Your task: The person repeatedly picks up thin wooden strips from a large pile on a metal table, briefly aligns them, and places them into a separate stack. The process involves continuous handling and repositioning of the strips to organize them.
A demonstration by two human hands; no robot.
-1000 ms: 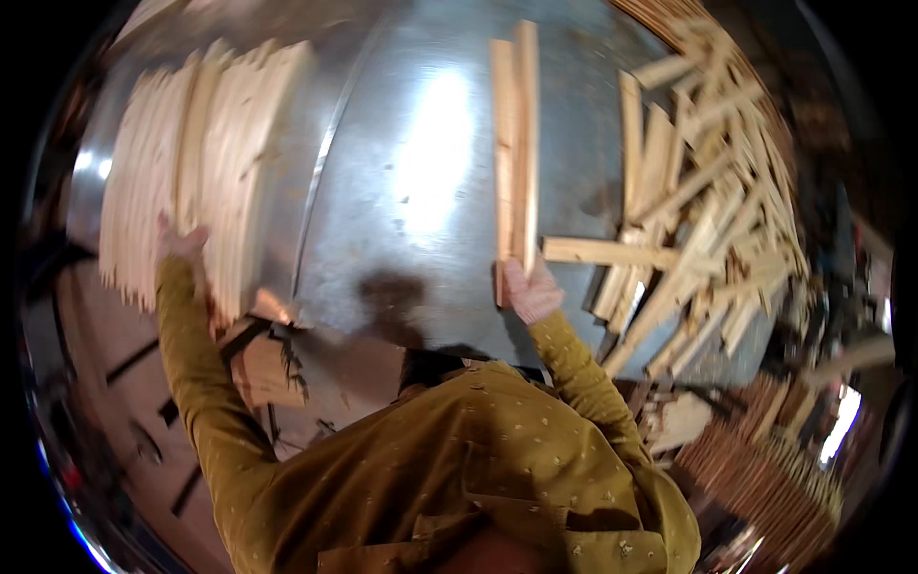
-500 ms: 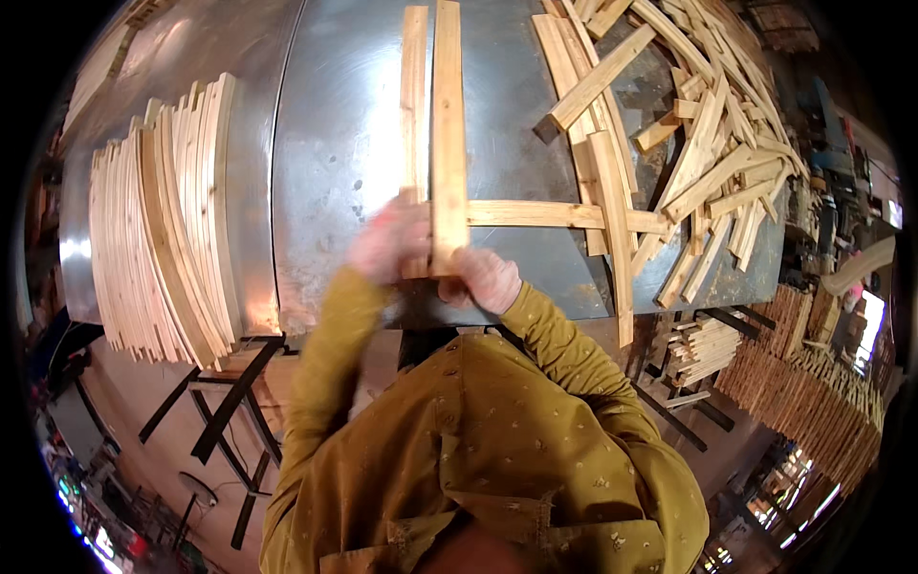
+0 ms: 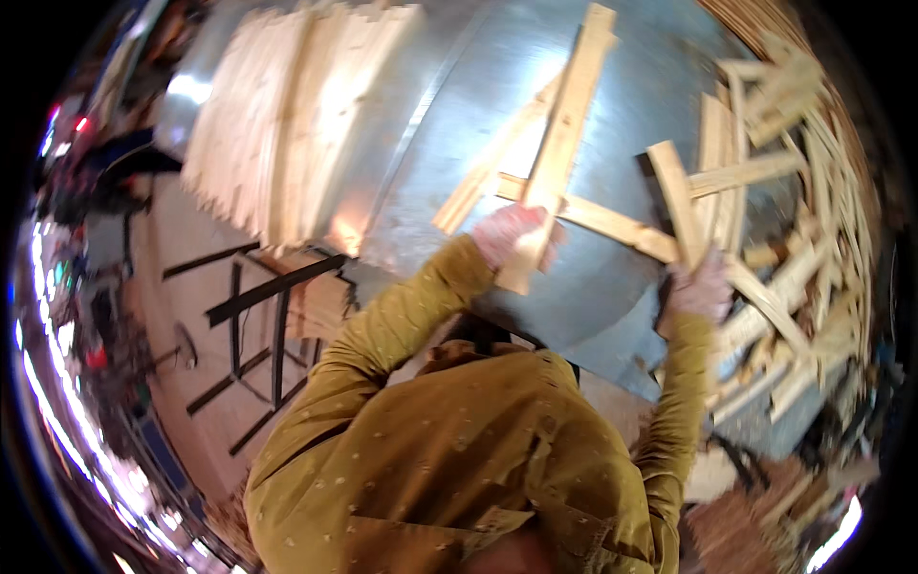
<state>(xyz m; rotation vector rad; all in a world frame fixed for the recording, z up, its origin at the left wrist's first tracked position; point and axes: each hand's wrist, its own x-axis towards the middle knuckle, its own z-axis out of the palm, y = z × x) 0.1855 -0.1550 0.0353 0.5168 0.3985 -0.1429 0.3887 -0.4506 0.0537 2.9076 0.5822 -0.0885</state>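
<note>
My left hand (image 3: 516,237) is closed round the near end of a long pale wooden slat (image 3: 572,110), which points away from me over the metal tabletop. Beneath that slat a crosswise slat (image 3: 617,228) runs toward the right. Another slat (image 3: 497,163) lies slantwise just left of the held one. Over at the right, my right hand (image 3: 700,287) grips the near end of a shorter-looking slat (image 3: 675,196), whose dark shadow falls beside it. Motion blurs that hand, and its fingertips are partly hidden.
A neat row of slats (image 3: 287,124) lies at the table's left. Loose slats (image 3: 813,268) are heaped on the right. The metal tabletop (image 3: 593,320) ends just before my body. A dark metal stand (image 3: 277,306) is on the floor at left.
My right hand has left the long slat and moved right to a slat by the heap. My left hand now holds the long slat's near end. The whole view has turned.
</note>
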